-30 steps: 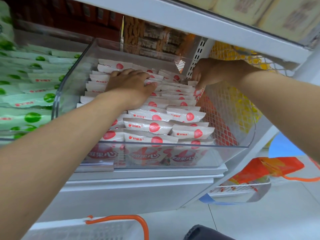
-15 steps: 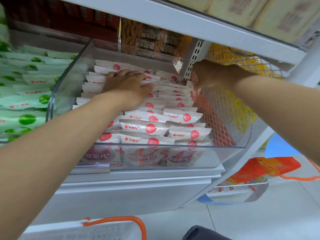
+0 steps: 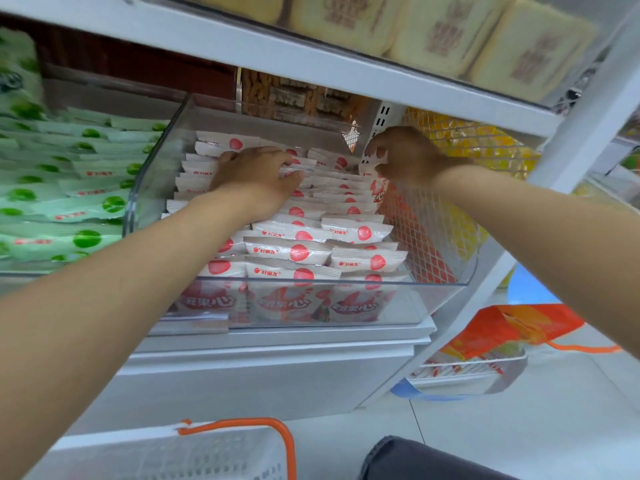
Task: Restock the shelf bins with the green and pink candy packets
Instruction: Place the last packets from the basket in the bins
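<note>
Presently in hand: the right hand [image 3: 412,157] pinches one pink packet [image 3: 377,188] by its top edge, fingers [image 3: 375,148] curled on it, at the far right corner of the clear bin [image 3: 422,306]. The packet stands upright against the right wall and is not yet seated among the rows.
Left hand [image 3: 256,178]: lies flat on the pink packets in the back rows [image 3: 207,168], fingers straight and slightly spread, pressing down.
Green packets [image 3: 79,206]: stacked in the neighbouring bin to the left; neither hand touches them.
Risk, crowding: the clear bin looks nearly full. Forcing the held packet into the corner could buckle it or lift its neighbours out of line.
Risk, release: if the left hand lifts too soon, the pressed rows may spring up and close the gap.
Risk, spill: the front rows reach about the height of the front wall, so a shove from behind could tip one over the rim.
Risk, snag: a mesh bag of yellow goods [image 3: 485,150] sits just beside the bin's right wall, and the right wrist passes near it.
Surface: white shelf [image 3: 277,341], with the bin at its front edge. The upper shelf [image 3: 311,60], close overhead, limits reach.
Room: pale floor [image 3: 519,427]; a white basket with orange handle [image 3: 138,455] below; an orange bag [image 3: 512,327] and a wire basket [image 3: 467,372] to the right.
</note>
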Tool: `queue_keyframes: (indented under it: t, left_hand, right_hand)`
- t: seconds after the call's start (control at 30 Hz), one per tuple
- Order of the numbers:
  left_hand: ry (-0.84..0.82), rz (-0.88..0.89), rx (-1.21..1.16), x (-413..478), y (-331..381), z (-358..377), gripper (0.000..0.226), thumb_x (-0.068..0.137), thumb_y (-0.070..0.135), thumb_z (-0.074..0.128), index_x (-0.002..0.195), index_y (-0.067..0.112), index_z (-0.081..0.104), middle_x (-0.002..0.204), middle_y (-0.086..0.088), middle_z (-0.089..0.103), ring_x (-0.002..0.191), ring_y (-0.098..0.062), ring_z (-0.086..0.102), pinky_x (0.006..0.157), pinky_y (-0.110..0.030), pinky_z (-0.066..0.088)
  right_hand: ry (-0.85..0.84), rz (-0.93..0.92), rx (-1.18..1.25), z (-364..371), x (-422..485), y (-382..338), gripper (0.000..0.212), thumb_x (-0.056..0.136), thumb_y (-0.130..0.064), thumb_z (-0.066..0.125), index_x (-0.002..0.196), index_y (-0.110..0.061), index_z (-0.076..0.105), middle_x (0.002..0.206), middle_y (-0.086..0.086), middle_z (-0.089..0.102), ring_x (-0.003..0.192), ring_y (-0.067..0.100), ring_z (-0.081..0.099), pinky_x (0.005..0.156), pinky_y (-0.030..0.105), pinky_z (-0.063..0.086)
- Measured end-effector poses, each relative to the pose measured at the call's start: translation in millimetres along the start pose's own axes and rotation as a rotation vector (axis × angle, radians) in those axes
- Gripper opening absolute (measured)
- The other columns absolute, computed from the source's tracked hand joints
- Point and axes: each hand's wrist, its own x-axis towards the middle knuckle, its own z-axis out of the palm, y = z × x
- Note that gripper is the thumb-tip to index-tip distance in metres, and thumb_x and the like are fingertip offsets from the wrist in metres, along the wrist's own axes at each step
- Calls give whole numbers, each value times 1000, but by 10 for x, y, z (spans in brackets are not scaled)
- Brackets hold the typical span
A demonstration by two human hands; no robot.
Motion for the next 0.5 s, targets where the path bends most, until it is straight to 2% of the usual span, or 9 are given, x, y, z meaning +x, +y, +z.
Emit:
queue_keyframes:
  t: [0.07, 0.13, 0.2, 0.27, 0.33, 0.4, 0.47, 0.5]
  left_hand:
    - [84, 33, -32, -116, 75, -109, 35, 99, 42, 44, 129, 28, 57, 140, 0, 55, 127, -24, 48, 111, -41, 30]
    - [175, 80, -75, -351, 167, -217, 22, 95, 31, 50, 111, 26, 65, 118, 0, 67, 106, -23, 59, 93, -37, 45]
    - [228, 58, -140, -701, 249, -325, 14, 91, 25, 53, 96, 26, 65, 95, 6, 68, 88, -18, 60, 73, -32, 47]
    - [252, -40, -227, -1098, 263, -393, 11, 90, 23, 54, 86, 27, 64, 82, 8, 65, 80, -18, 59, 67, -32, 48]
    - [221, -160, -332, -1506, 210, -389, 11, 87, 23, 56, 79, 24, 64, 76, 7, 64, 76, -19, 59, 67, -33, 49]
    - [164, -252, -421, -1908, 84, -324, 21, 85, 20, 60, 65, 23, 59, 64, 8, 58, 70, -18, 58, 63, -30, 45]
    - [42, -344, -484, -2297, -83, -225, 30, 85, 14, 63, 57, 23, 55, 57, 11, 52, 64, -14, 53, 60, -25, 38]
    - [-60, -386, -502, -2492, -187, -152, 30, 85, 14, 64, 57, 23, 56, 57, 10, 53, 62, -11, 51, 57, -23, 37]
  right_hand:
    - [56, 2, 69, -41, -222, -223, 23, 91, -17, 60, 113, -21, 66, 104, 1, 62, 90, 18, 56, 81, 24, 44]
    - [79, -21, 185, -103, -490, -506, 19, 92, -21, 59, 109, -21, 68, 94, -1, 62, 81, 17, 56, 76, 26, 48]
    - [142, -65, 295, -170, -771, -763, 17, 89, -18, 60, 103, -18, 71, 88, -1, 63, 77, 16, 56, 75, 29, 50]
    - [221, -119, 371, -198, -1052, -1013, 15, 86, -13, 60, 93, -15, 73, 80, -3, 63, 73, 13, 55, 73, 31, 49]
    - [258, -157, 448, -161, -1354, -1288, 13, 81, -10, 61, 86, -14, 73, 76, -3, 62, 70, 14, 53, 70, 34, 49]
    - [258, -196, 506, -19, -1692, -1583, 11, 78, -9, 62, 81, -13, 72, 75, 0, 64, 70, 19, 56, 68, 36, 49]
    - [172, -229, 532, 208, -2020, -1877, 11, 78, -10, 61, 81, -12, 71, 78, 4, 66, 74, 24, 60, 68, 39, 51]
    - [78, -251, 521, 325, -2173, -2023, 12, 80, -12, 59, 84, -13, 71, 83, 4, 67, 78, 25, 61, 70, 40, 51]
